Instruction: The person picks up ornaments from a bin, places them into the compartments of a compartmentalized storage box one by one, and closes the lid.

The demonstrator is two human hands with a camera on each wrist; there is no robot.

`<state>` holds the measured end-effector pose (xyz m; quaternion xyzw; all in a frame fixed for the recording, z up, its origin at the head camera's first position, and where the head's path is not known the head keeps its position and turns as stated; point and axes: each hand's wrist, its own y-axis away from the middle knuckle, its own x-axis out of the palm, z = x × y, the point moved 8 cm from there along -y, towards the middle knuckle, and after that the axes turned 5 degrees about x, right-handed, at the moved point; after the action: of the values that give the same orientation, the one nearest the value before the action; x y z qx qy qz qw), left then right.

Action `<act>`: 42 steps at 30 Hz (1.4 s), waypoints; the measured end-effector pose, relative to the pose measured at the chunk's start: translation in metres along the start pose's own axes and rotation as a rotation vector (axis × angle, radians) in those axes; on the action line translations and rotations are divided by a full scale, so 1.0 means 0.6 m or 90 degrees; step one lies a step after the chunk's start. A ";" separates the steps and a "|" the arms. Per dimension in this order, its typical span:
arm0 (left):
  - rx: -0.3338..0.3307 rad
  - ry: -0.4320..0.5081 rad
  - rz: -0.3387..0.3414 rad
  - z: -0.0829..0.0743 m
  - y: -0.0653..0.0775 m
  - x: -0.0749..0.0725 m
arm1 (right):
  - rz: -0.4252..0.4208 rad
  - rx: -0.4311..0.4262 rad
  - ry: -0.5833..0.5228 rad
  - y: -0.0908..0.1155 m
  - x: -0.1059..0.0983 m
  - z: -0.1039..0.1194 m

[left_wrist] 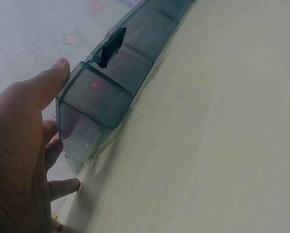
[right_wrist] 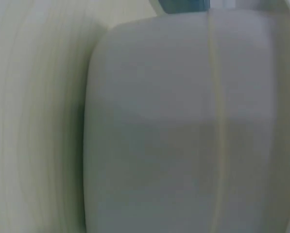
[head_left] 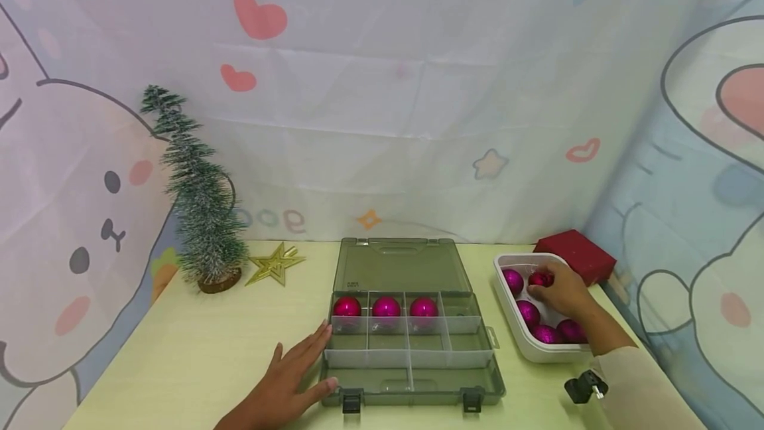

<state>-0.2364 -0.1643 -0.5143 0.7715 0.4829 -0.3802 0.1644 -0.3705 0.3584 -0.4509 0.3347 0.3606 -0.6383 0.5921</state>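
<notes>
An open translucent grey compartment box (head_left: 412, 377) has three shiny magenta Christmas balls in its back row, left (head_left: 347, 308), second (head_left: 386, 308) and third (head_left: 424, 308); the rightmost back compartment holds none. Along its left side my left hand (head_left: 285, 377) touches the wall with extended fingers, the thumb at the front corner. My right hand (head_left: 561, 292) reaches into a white tub (head_left: 525, 344) and pinches a shiny red Christmas ball (head_left: 538, 279). Several glittery magenta balls (head_left: 528, 312) lie around it in the tub. In the right wrist view the tub's outer wall (right_wrist: 179, 121) hides the fingers.
A small artificial Christmas tree (head_left: 205, 217) stands at the back left, with a gold star (head_left: 276, 264) lying beside it. Behind the tub sits a dark red box (head_left: 575, 254). The raised lid (head_left: 400, 267) of the compartment box leans back near the printed curtain (head_left: 418, 85).
</notes>
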 end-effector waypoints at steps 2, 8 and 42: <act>-0.002 0.002 -0.001 0.002 0.000 0.000 | 0.003 0.000 0.000 -0.002 0.001 -0.001; -0.010 0.023 0.002 0.009 0.000 0.005 | -0.009 -0.027 0.019 -0.009 0.003 -0.001; 0.002 0.005 0.007 0.004 -0.003 0.001 | -0.019 -0.001 -0.085 0.024 -0.025 -0.004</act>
<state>-0.2386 -0.1645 -0.5160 0.7758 0.4790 -0.3767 0.1633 -0.3553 0.3676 -0.4402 0.2859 0.3256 -0.6676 0.6054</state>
